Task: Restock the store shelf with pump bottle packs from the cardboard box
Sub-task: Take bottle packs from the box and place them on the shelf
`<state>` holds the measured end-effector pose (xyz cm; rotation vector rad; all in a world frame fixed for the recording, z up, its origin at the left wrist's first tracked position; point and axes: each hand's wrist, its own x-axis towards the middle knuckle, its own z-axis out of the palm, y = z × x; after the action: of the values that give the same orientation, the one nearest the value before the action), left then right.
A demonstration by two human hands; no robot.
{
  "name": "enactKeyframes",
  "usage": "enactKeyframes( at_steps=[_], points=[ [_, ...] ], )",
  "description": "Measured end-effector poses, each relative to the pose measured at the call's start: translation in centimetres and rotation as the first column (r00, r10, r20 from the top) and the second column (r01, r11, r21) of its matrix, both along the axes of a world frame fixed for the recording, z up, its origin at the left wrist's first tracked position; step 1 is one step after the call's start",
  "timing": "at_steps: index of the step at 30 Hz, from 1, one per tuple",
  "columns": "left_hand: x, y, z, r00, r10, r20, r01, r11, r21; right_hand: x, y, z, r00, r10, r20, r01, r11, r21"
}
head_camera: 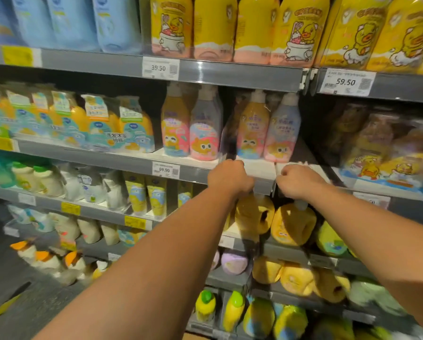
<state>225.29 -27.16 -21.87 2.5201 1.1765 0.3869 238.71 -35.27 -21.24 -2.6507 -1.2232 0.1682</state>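
Two pump bottle packs stand on the middle shelf (pixel 257 168). The right pack (pixel 266 128) holds an orange and a pale blue bottle in clear wrap. The left pack (pixel 190 126) stands beside it. My left hand (pixel 230 179) is curled at the shelf's front edge, just below the right pack's left corner. My right hand (pixel 297 181) is curled at the same edge under the pack's right side, with a strip of bare white shelf between it and the pack. Neither hand shows anything held. The cardboard box is out of view.
A price tag reading 69.90 (pixel 165 170) sits on the shelf lip to the left. Yellow duck bottles (pixel 296 33) fill the shelf above. Orange-and-blue packs (pixel 122 128) stand at the left, dark wrapped packs (pixel 377 143) at the right. Yellow jugs (pixel 291 224) crowd the shelf below my hands.
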Motion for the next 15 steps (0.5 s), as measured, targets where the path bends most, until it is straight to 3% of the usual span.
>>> enactKeyframes(
  at_steps=[3, 7, 15],
  points=[
    [-3.3, -1.7, 0.0, 0.99, -0.043, -0.136, 0.055, 0.995, 0.086, -2.9, -2.3, -0.1, 0.996, 0.022, 0.088, -0.012, 0.994, -0.111],
    [-7.0, -3.8, 0.4, 0.98, -0.047, -0.192, 0.078, 0.984, 0.159, -6.7, -4.4, -0.5, 0.991, 0.056, 0.124, -0.037, 0.988, -0.147],
    [-12.1, -7.5, -1.6, 0.959, 0.0, -0.282, 0.04, 0.99, 0.136, -11.8, -6.8, -2.8, 0.988, 0.136, 0.08, -0.121, 0.978, -0.17]
  ],
)
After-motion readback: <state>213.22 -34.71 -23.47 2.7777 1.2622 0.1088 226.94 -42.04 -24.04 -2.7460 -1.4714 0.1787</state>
